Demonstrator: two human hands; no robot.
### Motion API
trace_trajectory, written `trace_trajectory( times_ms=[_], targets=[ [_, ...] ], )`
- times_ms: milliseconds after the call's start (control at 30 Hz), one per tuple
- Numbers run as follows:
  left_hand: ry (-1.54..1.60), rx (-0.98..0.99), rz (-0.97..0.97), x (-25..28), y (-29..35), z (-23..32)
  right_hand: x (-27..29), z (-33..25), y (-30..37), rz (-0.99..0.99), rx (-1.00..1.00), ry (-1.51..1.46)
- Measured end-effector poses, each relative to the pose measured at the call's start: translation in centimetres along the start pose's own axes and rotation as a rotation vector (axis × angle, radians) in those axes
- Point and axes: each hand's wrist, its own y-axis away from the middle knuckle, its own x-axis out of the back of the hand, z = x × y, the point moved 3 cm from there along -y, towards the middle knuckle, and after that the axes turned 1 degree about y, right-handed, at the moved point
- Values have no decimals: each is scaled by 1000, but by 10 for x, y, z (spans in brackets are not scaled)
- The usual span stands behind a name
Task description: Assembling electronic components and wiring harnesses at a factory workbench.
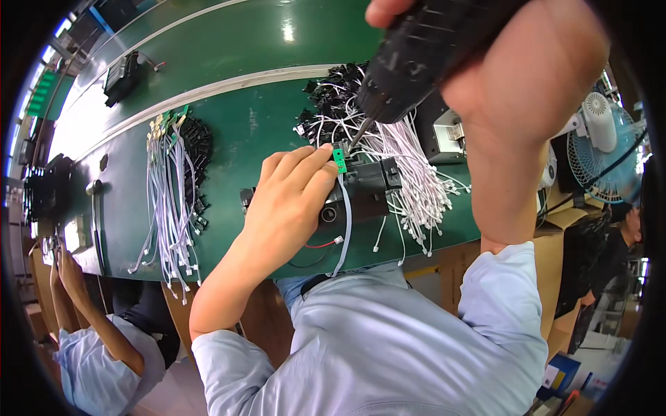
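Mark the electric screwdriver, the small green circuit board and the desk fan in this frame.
electric screwdriver (409, 69), head view, on its black body.
small green circuit board (339, 159), head view, on its face, beside the left fingertips.
desk fan (603, 156), head view, on its blue grille.

Only one view here, a fisheye cam on my head looking steeply down over my chest at the green workbench (263, 132). It sits really close, so my right hand (513, 76) fills the top corner, my left hand (291, 201) is dead centre, and edges bend near the rim
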Motion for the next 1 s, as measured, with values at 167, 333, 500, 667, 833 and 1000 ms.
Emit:
trace_trajectory(
  times_ms=[167, 333, 500, 667, 833, 1000],
  targets=[
    [-2, -18, 6, 1, 0, 1, -8, 12, -2, -80, -17, -51],
    [0, -17, 10, 1, 0, 1, -10, 17, -5, -130, -11, -90],
    [-7, -11, 11, 1, -1, 0, -8, 19, -6, -183, 7, -131],
    [9, 25, 22, 4, -5, 1, -6, 18, -7, -231, 24, -169],
    [6, 31, 26, 4, -4, 1, -6, 21, -10, -267, 28, -202],
    [8, 28, 35, 4, -4, 2, -10, 23, -9, -297, 30, -225]
  ],
)
